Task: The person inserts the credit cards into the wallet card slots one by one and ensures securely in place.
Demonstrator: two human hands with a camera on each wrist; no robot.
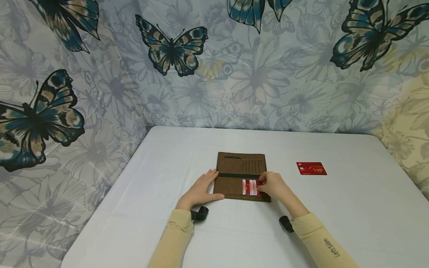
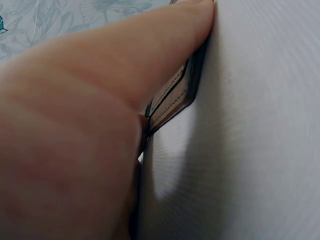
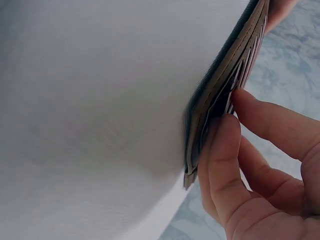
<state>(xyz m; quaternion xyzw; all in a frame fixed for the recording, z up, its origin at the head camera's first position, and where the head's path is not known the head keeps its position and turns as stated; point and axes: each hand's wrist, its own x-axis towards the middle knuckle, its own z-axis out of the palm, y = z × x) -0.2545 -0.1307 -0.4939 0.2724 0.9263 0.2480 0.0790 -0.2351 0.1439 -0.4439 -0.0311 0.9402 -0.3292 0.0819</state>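
A brown bifold wallet (image 1: 228, 187) lies spread out on the white table, a dark band running across its fold. Several red-and-white cards (image 1: 247, 187) sit side by side in the slots of its near half. My left hand (image 1: 200, 189) rests at the wallet's left side, fingers extended along the edge and thumb at the near corner. At the right side, my right hand (image 1: 276, 185) pinches a red card (image 1: 259, 188) at the rightmost slot between thumb and fingertips. Up close in the right wrist view, the fingers (image 3: 275, 125) meet at the slot edges; most of the card is hidden.
A red VIP card (image 1: 311, 169) lies apart on the white table (image 1: 352, 208), right of the wallet. Behind the table's far edge hangs a backdrop (image 1: 261, 85) with butterflies and flowers. Empty slots (image 1: 253, 165) line the wallet's far half.
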